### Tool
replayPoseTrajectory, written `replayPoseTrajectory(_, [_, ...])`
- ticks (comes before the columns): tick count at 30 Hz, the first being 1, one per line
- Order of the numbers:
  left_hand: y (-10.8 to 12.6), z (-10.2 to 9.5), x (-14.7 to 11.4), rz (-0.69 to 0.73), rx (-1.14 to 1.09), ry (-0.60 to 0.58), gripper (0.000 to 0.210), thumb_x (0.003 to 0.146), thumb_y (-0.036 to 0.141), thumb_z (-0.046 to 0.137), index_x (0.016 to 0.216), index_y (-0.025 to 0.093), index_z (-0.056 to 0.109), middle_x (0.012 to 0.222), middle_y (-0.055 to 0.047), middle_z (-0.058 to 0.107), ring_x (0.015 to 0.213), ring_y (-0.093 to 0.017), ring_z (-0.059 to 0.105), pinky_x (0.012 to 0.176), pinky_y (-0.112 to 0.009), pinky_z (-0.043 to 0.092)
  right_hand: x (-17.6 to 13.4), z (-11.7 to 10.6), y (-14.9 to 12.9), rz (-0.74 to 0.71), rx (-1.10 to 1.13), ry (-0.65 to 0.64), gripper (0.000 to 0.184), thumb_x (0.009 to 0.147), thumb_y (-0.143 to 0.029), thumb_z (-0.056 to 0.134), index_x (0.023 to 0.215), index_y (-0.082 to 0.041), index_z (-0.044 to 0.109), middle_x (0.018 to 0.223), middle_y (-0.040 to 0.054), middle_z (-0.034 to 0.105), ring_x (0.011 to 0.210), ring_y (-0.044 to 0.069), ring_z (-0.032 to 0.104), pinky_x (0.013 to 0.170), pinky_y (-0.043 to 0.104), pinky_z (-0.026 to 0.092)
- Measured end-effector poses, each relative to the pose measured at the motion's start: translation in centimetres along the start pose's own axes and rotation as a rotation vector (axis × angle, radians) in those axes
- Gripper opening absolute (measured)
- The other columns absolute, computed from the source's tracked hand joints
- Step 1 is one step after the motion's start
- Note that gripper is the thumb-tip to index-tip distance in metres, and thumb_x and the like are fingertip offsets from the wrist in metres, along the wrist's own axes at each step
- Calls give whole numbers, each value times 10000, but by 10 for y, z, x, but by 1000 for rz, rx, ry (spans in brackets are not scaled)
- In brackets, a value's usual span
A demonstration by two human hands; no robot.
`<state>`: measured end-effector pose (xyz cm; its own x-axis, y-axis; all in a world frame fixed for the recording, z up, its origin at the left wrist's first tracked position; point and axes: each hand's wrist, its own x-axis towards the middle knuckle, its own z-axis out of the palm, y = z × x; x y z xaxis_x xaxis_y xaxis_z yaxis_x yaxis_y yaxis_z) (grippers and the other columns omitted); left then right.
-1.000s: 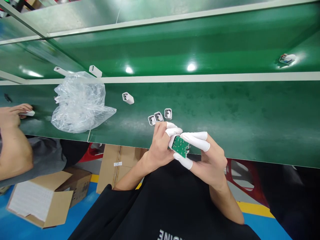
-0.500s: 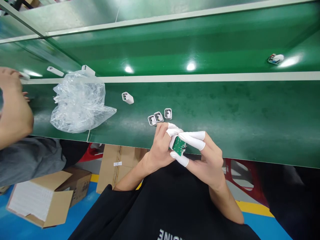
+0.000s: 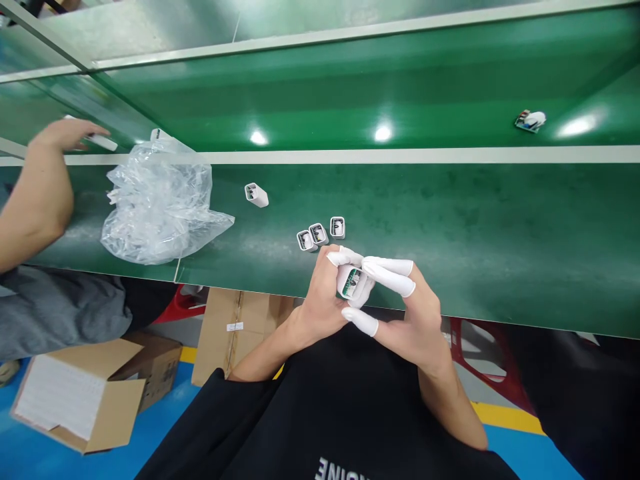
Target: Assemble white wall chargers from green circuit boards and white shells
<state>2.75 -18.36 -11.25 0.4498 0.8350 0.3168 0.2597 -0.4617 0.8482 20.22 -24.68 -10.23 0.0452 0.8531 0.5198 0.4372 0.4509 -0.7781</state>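
My left hand point(image 3: 323, 287), with white finger cots on its fingertips, is closed around a white plastic housing point(image 3: 342, 279) at the bench's front edge. A green circuit board point(image 3: 352, 283) sits inside the housing's open end, which faces up. My right hand point(image 3: 400, 303) also wears white finger cots; its thumb and fingers are spread beside the housing, the fingertips close to its rim. Whether they touch it I cannot tell. Just beyond my hands stand three similar white housings point(image 3: 319, 233) with parts inside. Another housing point(image 3: 257, 195) lies farther to the left.
A clear plastic bag point(image 3: 160, 207) lies on the left of the green bench point(image 3: 475, 233). Behind a pale rail point(image 3: 400, 155) runs a green strip carrying a small board assembly point(image 3: 531, 121). A co-worker's arm point(image 3: 45, 180) reaches in at left. Cardboard boxes point(image 3: 115, 407) stand below.
The circuit board has gone down into the housing, and my right fingers have come off it. The board assembly on the back strip has shifted left. The co-worker's hand has moved up and right.
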Motion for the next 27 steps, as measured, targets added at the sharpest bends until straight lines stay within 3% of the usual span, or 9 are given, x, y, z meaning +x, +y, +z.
replayPoseTrajectory(4, [-5,5,-6,-64,-71,-4,441,965,221,726,1340,259,498,1186,-69,608,943,-190,620,852,-385,570,-4,5,5,-61,-49,36,719,873,-180,945,1528,-321,684,1438,141,752,1178,307,791,890,474,724])
replayPoseTrajectory(9, [-7,7,-8,-75,-111,-32,496,953,136,696,1377,259,469,1148,-46,612,949,-180,634,886,-390,585,-6,8,11,-53,-80,32,581,887,-183,929,1425,-326,761,1438,134,761,1120,293,822,846,440,740])
replayPoseTrajectory(17, [-2,9,-6,-95,52,-64,633,936,166,730,1470,251,401,1255,-98,566,1060,-223,656,920,-427,619,-9,14,24,8,35,85,524,875,-155,923,1354,-329,800,1374,105,805,1111,269,831,865,426,737])
replayPoseTrajectory(19, [4,8,-5,-95,78,-80,755,924,213,796,1532,256,350,1326,-128,577,1150,-260,663,987,-476,619,-10,16,31,110,177,154,463,870,-191,932,1295,-339,821,1330,79,824,1128,268,829,903,437,731])
replayPoseTrajectory(23, [11,6,-4,-31,64,-44,911,894,312,887,1590,270,300,1488,-181,533,1317,-312,610,1018,-490,625,-12,11,52,474,640,369,240,956,-371,873,1190,-338,830,1206,35,859,1154,231,836,958,395,724])
replayPoseTrajectory(27, [5,8,-9,-40,54,12,814,912,340,867,1554,266,374,1430,-150,517,1167,-261,621,1029,-514,616,-12,-4,68,743,1015,524,316,1016,-611,750,1155,-337,825,1198,5,864,1151,164,834,1016,330,715])
